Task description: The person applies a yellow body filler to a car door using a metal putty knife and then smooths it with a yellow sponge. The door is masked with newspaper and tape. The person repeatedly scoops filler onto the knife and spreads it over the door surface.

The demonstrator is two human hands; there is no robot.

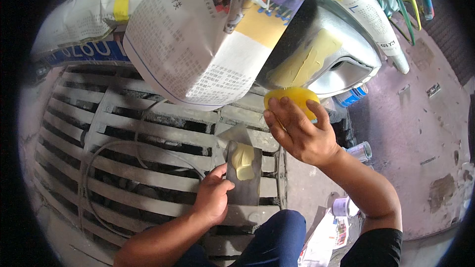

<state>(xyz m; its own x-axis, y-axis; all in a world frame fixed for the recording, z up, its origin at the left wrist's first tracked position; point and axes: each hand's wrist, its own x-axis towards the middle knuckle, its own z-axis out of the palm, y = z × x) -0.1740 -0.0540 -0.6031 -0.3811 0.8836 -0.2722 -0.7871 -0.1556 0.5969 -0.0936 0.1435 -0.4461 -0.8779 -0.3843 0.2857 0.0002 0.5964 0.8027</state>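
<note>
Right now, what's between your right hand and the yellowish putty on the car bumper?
A yellow spreader lies between the right hand and the putty on the bumper, as the head view shows.

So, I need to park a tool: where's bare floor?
Pinkish hard floor is bare between the silvery cylindrical can and the rough brown patch. It's crowded around the round pale can and white printed paper.

The pinkish floor point(405, 133) bears cans point(360, 152) and paper point(320, 241).
</note>
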